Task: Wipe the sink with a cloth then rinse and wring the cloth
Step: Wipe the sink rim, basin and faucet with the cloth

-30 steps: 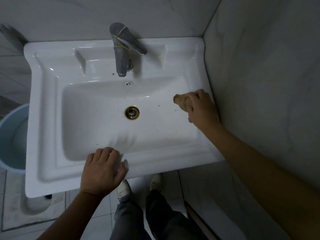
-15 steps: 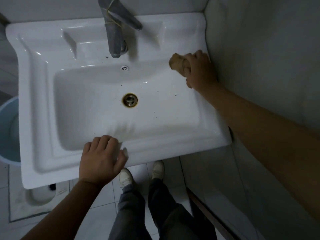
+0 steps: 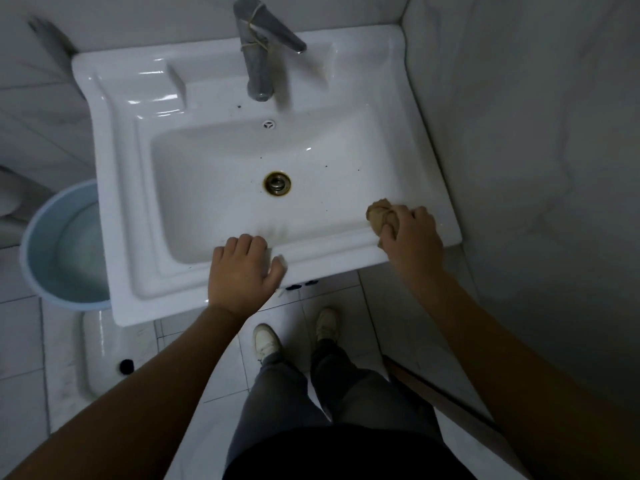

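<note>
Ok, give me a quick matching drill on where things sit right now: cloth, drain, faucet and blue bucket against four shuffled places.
Things:
1 cloth
2 drain
3 faucet
4 blue bucket

Places:
A on the floor, left of the sink
B on the sink's back ledge
C gripped in the right hand at the sink's near right corner
D middle of the basin floor

Pairs: 1-C, 2-D, 3-B, 4-A
</note>
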